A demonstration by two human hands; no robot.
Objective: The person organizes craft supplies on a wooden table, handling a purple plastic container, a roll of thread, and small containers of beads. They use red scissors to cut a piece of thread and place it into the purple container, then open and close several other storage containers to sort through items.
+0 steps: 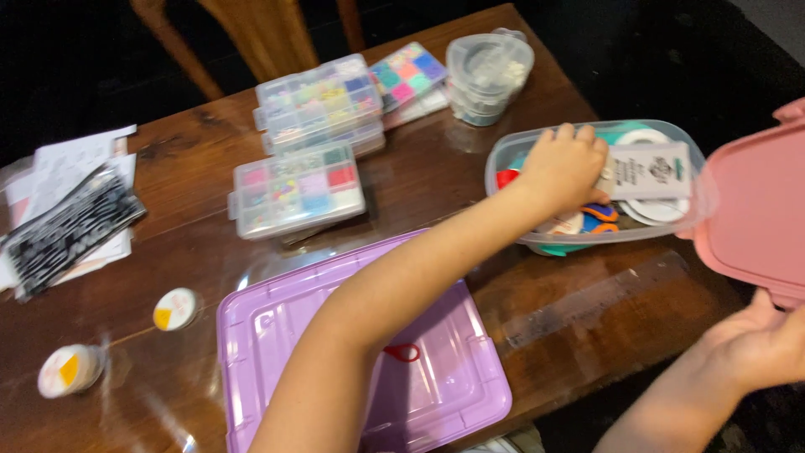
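My left hand (568,166) reaches into a clear plastic container (505,155) at the right of the wooden table, fingers curled among the items inside: white tape rolls, a small white card (652,170) and orange and blue scissor handles (599,216). Whether it grips one of them I cannot tell. My right hand (759,344) holds the pink lid (750,214) of that container up at the right edge of the view, tilted away from the box.
A purple lidded box (436,369) lies under my left forearm. Clear bead organiser cases (295,189) (319,101) stand in the middle, a round clear tub (488,71) behind. Two small white spools (174,309) (69,369) and papers (67,210) lie at left. A wooden chair (251,33) stands beyond.
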